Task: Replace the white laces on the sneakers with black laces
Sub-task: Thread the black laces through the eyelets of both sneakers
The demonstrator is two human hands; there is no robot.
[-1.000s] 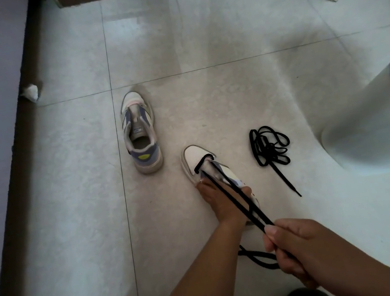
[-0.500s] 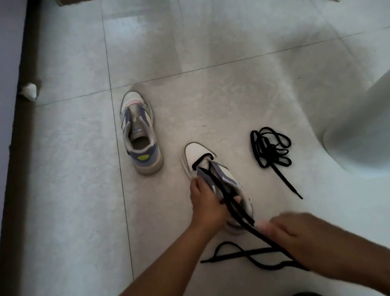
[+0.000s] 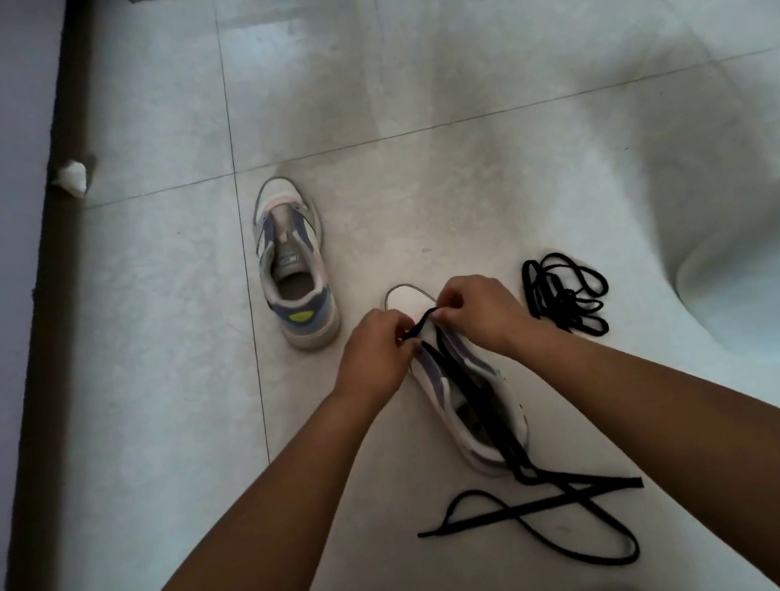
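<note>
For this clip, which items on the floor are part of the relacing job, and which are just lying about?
Part of the job:
- near sneaker, black lace through it
- left hand and right hand, pinching that lace
- far sneaker, no lace visible
- spare black lace, bundled

Lying about:
- crumpled white scrap by the wall

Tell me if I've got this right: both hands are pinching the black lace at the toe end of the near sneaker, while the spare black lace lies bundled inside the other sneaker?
Not quite. The head view shows the spare black lace bundled on the floor, right of the near sneaker. Both hands, left hand and right hand, do pinch the black lace there.
</note>
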